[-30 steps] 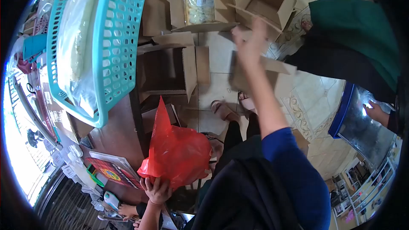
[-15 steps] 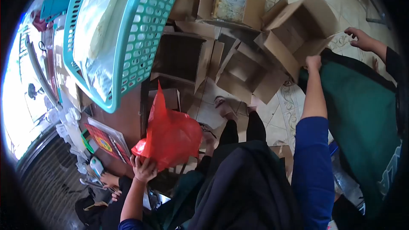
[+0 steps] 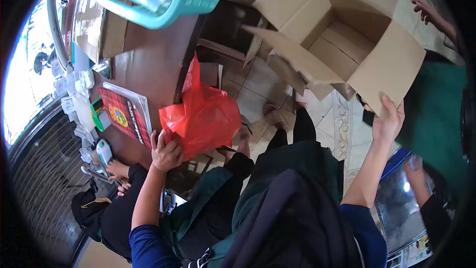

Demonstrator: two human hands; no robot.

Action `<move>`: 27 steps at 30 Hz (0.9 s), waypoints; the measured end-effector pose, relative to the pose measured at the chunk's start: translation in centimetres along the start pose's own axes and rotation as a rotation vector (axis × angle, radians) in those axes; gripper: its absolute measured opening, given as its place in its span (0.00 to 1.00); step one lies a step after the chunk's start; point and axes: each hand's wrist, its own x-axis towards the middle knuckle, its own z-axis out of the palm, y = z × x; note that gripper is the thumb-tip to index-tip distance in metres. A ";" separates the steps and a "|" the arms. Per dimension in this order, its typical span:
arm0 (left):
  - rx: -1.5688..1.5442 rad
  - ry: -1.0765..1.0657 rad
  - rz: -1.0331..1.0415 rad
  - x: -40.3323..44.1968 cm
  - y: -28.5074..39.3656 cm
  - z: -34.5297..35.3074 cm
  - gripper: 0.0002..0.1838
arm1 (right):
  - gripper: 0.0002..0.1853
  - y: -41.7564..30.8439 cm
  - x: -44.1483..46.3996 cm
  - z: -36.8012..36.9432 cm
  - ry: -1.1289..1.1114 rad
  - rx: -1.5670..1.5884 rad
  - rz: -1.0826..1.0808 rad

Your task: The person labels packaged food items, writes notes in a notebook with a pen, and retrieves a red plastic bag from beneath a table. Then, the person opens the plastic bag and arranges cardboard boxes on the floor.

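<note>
A red plastic bag (image 3: 206,119) hangs beside the brown table's edge, its left side gripped by my left hand (image 3: 167,152). At the right, my right hand (image 3: 386,121) pinches the lower flap of an open cardboard box (image 3: 342,44). The box is tilted towards me, and its inside shows bare cardboard. My right thumb lies on the flap's face, with the other fingers partly behind it. What the red bag holds is hidden.
A turquoise basket (image 3: 183,5) with plastic-wrapped contents stands at the upper left. Books (image 3: 126,114) lie on the table (image 3: 148,64). A co-worker sits at the lower left. Another person in green is at the right. Feet and other boxes are on the tiled floor.
My right hand has drawn the box up and closer from the floor area. The view has shifted, so the basket now sits higher. My left hand still holds the red bag.
</note>
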 end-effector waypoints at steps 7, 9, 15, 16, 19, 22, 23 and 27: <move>-0.031 0.030 0.003 1.0 0.5 -1.0 0.09 | 0.19 4.1 -4.1 -1.6 -0.186 0.317 0.172; -0.042 0.025 0.001 0.9 0.6 -1.3 0.09 | 0.18 7.6 -4.5 0.0 -0.213 0.468 0.228; -0.047 0.038 -0.001 1.5 0.5 -1.3 0.09 | 0.20 17.9 -2.9 -0.7 -0.273 0.297 0.507; -0.050 0.046 0.001 1.2 0.5 -1.2 0.09 | 0.20 18.2 -4.0 -0.2 -0.301 0.229 0.551; -0.036 0.033 -0.005 1.2 0.5 -1.0 0.10 | 0.22 19.0 -5.0 1.7 -0.357 0.195 0.565; -0.046 0.022 -0.006 1.1 0.3 -0.8 0.10 | 0.20 20.3 -3.6 2.7 -0.508 0.141 0.579; -0.037 0.023 -0.010 1.0 0.4 -0.8 0.10 | 0.19 20.7 -2.9 2.9 -0.638 0.048 0.618; -0.052 0.026 0.004 0.8 0.0 -0.6 0.10 | 0.20 17.7 -2.1 2.4 -0.903 -0.315 0.639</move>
